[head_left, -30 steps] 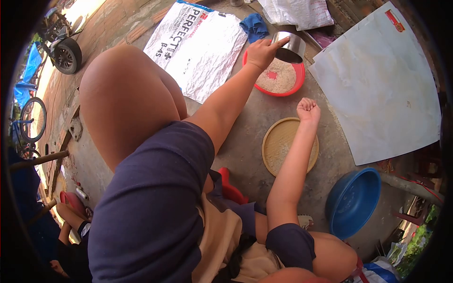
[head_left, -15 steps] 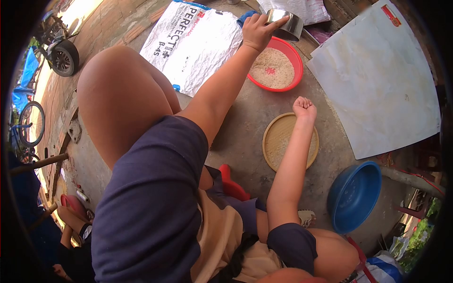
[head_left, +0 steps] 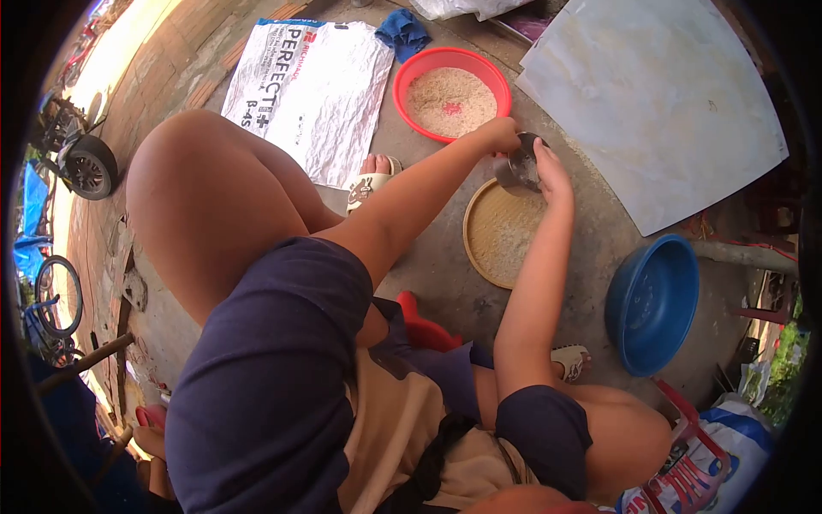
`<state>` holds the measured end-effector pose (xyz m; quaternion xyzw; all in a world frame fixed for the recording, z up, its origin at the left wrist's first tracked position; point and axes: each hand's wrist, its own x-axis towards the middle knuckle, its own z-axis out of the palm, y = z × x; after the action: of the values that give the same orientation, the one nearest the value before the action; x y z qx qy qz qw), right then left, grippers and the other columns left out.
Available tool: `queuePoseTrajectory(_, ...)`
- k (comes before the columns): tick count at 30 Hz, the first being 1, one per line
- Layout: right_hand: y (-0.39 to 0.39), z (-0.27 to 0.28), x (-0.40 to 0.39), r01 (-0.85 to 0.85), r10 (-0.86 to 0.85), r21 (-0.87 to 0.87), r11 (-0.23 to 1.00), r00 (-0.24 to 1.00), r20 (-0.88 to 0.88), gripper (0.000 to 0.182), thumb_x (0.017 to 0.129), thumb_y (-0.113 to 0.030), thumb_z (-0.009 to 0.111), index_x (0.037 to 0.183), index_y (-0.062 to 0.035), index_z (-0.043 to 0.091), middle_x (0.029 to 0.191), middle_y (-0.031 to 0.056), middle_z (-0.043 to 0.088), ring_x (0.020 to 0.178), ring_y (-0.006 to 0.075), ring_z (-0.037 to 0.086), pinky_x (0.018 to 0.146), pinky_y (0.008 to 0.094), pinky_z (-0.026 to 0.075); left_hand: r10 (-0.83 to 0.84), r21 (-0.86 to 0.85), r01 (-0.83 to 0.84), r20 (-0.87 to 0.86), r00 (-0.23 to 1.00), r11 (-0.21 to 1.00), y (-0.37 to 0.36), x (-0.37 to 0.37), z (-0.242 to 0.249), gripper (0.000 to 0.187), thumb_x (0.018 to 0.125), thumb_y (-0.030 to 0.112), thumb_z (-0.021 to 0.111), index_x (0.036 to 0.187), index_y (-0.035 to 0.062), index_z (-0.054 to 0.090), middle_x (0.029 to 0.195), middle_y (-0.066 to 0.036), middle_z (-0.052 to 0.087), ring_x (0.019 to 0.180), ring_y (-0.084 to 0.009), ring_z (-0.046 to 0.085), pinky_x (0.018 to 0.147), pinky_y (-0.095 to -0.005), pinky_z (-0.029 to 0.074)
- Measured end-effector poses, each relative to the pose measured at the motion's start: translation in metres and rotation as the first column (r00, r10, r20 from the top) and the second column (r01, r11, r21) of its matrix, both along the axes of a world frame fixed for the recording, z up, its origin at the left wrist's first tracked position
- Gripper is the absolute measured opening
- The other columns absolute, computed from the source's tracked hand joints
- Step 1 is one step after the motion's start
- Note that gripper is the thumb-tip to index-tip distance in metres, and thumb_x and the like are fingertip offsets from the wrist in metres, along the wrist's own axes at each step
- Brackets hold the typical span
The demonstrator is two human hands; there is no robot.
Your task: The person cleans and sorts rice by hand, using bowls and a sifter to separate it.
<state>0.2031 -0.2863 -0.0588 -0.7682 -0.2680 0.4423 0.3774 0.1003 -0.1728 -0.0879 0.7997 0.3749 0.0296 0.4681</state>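
Observation:
Both of my hands hold a round, shiny metal container (head_left: 516, 171) over the upper edge of a round, tan tray (head_left: 469, 236). My left hand (head_left: 501, 137) grips the container's upper left side with closed fingers. My right hand (head_left: 552, 171) curves around its right side, the thumb near the rim. The container is tilted, and its contents are hard to make out. Pale crumbs or powder lie on the tray, partly hidden by my right forearm. Just above my left hand sits a red basin (head_left: 505, 86) holding pale, grain-like material with a pinkish patch in it.
A white printed sack (head_left: 334, 103) lies flat at upper left beside a blue cloth (head_left: 402, 34). At upper right is a large pale sheet (head_left: 659, 111). A blue basin (head_left: 655, 304) stands at right. Part of another person (head_left: 152, 441) shows at lower left.
My left hand has brought the metal container from beyond the red basin down over the tray. My right hand, earlier a loose fist, now holds the container too. The camera view has shifted.

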Motion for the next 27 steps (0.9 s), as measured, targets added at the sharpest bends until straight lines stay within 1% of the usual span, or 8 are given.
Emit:
queuePoseTrajectory(1, -0.004, -0.004, 0.004, -0.018, 0.025, 0.076, 0.997, 0.995, -0.095, 0.052, 0.096, -0.039, 0.041, 0.131, -0.0009, 0.042, 0.141, 0.0176, 0.034, 0.132, 0.0297, 0.031, 0.106, 0.043, 0.024, 0.018, -0.101, -0.018, 0.004, 1.0, 0.995, 0.0, 0.004, -0.005, 0.031, 0.07, 0.009, 0.049, 0.095, 0.007, 0.068, 0.064, -0.012, 0.061, 0.051, -0.0216, 0.059, 0.045, -0.035, 0.048)
queuePoseTrajectory(5, -0.029, 0.006, 0.018, 0.039, -0.008, 0.276, 0.96, 0.994, -0.112, 0.05, 0.095, -0.039, 0.042, 0.127, 0.0001, 0.045, 0.135, 0.0175, 0.042, 0.125, 0.0289, 0.041, 0.102, 0.0414, 0.031, 0.204, -0.283, -0.205, -0.033, 0.978, 0.937, -0.009, 0.032, -0.021, 0.021, 0.073, 0.008, 0.052, 0.087, 0.001, 0.066, 0.063, -0.012, 0.06, 0.051, -0.0206, 0.059, 0.043, -0.034, 0.048)
queuePoseTrajectory(10, -0.074, -0.088, 0.058, 0.52, -0.601, 0.441, 0.731, 0.798, 0.056, 0.037, 0.093, -0.027, 0.046, 0.111, 0.0035, 0.055, 0.111, 0.0148, 0.06, 0.105, 0.0264, 0.056, 0.089, 0.037, 0.043, 0.639, -0.392, -0.572, 0.055, 0.767, 0.72, -0.019, 0.074, -0.053, 0.042, 0.076, 0.005, 0.053, 0.116, -0.0053, 0.047, 0.094, -0.025, 0.061, 0.068, -0.0332, 0.065, 0.049, -0.0391, 0.055)
queuePoseTrajectory(14, -0.121, -0.102, -0.005, 0.343, -0.229, -0.049, 0.938, 0.72, 0.655, 0.039, 0.087, -0.03, 0.056, 0.115, -0.0028, 0.055, 0.121, 0.0196, 0.05, 0.114, 0.0362, 0.045, 0.095, 0.0443, 0.038, 0.765, -0.449, -0.67, 0.049, 0.642, 0.591, -0.012, 0.089, -0.072, 0.054, 0.079, 0.009, 0.05, 0.129, 0.0, 0.034, 0.109, -0.027, 0.055, 0.077, -0.0353, 0.064, 0.047, -0.0369, 0.053)
queuePoseTrajectory(18, -0.151, -0.114, -0.053, 0.062, 0.001, -0.042, 0.997, 0.553, 0.833, 0.039, 0.081, -0.022, 0.063, 0.116, -0.0076, 0.053, 0.127, 0.0149, 0.042, 0.119, 0.0328, 0.039, 0.097, 0.0433, 0.035, 0.838, -0.626, -0.638, 0.047, 0.543, 0.448, -0.012, 0.097, -0.111, 0.041, 0.08, 0.01, 0.048, 0.119, 0.0008, 0.042, 0.081, -0.015, 0.059, 0.053, -0.0226, 0.059, 0.042, -0.0329, 0.047)
queuePoseTrajectory(22, -0.158, -0.14, -0.053, 0.031, -0.044, 0.032, 0.999, 0.649, 0.76, 0.03, 0.078, -0.015, 0.064, 0.105, -0.0047, 0.057, 0.117, 0.0138, 0.05, 0.108, 0.0278, 0.049, 0.088, 0.0391, 0.043, 0.911, -0.599, -0.704, 0.116, 0.396, 0.383, -0.062, 0.095, -0.099, 0.036, 0.084, 0.022, 0.046, 0.11, -0.0028, 0.045, 0.074, -0.015, 0.058, 0.053, -0.0234, 0.055, 0.045, -0.032, 0.046)
queuePoseTrajectory(24, -0.152, -0.141, -0.045, 0.161, -0.208, 0.133, 0.978, 0.807, 0.553, 0.017, 0.078, -0.011, 0.063, 0.092, -0.0019, 0.06, 0.098, 0.0117, 0.058, 0.089, 0.0254, 0.058, 0.076, 0.0365, 0.047, 0.844, -0.635, -0.619, 0.102, 0.527, 0.463, -0.081, 0.083, -0.112, 0.035, 0.084, 0.024, 0.045, 0.106, -0.0033, 0.049, 0.072, -0.014, 0.058, 0.054, -0.0233, 0.055, 0.048, -0.0315, 0.046)
queuePoseTrajectory(27, -0.126, -0.138, -0.029, 0.509, -0.628, 0.369, 0.778, 0.659, 0.413, 0.011, 0.078, -0.01, 0.063, 0.085, -0.0012, 0.062, 0.081, 0.012, 0.06, 0.074, 0.0282, 0.06, 0.069, 0.0371, 0.048, 0.752, -0.724, -0.526, -0.015, 0.659, 0.446, -0.112, 0.068, -0.117, 0.032, 0.087, 0.026, 0.042, 0.081, -0.0014, 0.057, 0.067, -0.012, 0.057, 0.054, -0.0215, 0.055, 0.045, -0.0317, 0.045)
